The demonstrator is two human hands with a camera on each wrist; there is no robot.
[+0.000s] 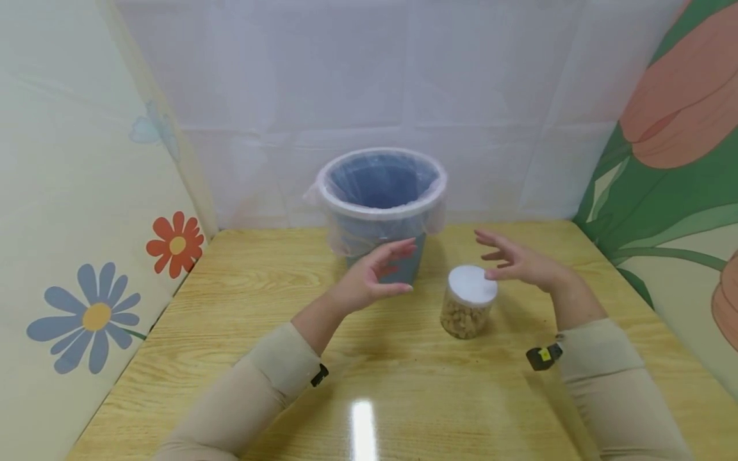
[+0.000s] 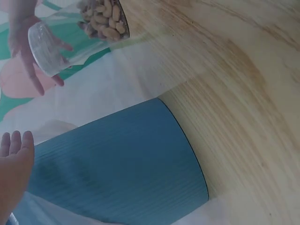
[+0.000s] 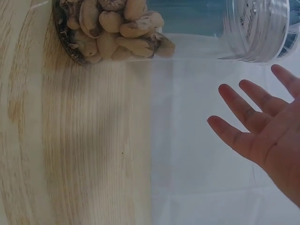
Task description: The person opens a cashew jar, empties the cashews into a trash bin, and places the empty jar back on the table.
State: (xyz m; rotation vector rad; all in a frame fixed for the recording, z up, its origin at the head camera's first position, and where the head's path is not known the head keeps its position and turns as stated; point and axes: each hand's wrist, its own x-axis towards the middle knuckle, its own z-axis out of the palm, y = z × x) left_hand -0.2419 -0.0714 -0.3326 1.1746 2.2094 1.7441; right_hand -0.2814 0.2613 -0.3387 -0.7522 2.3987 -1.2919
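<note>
A clear jar of cashews with a white lid stands upright on the table, right of the middle. My right hand hovers just beside its lid, fingers spread and holding nothing. In the right wrist view the cashews fill the lower part of the jar, and the spread fingers point toward the lid end. My left hand is held in the air in front of the blue bin, with fingers and thumb apart and nothing between them. The left wrist view shows its fingertips beside the bin.
A clear plastic liner hangs over the bin's white rim. The bin stands at the back of the wooden table, near a white sheet. Flower-patterned cloths hang at left and right. Small dark specks lie on the table by the jar.
</note>
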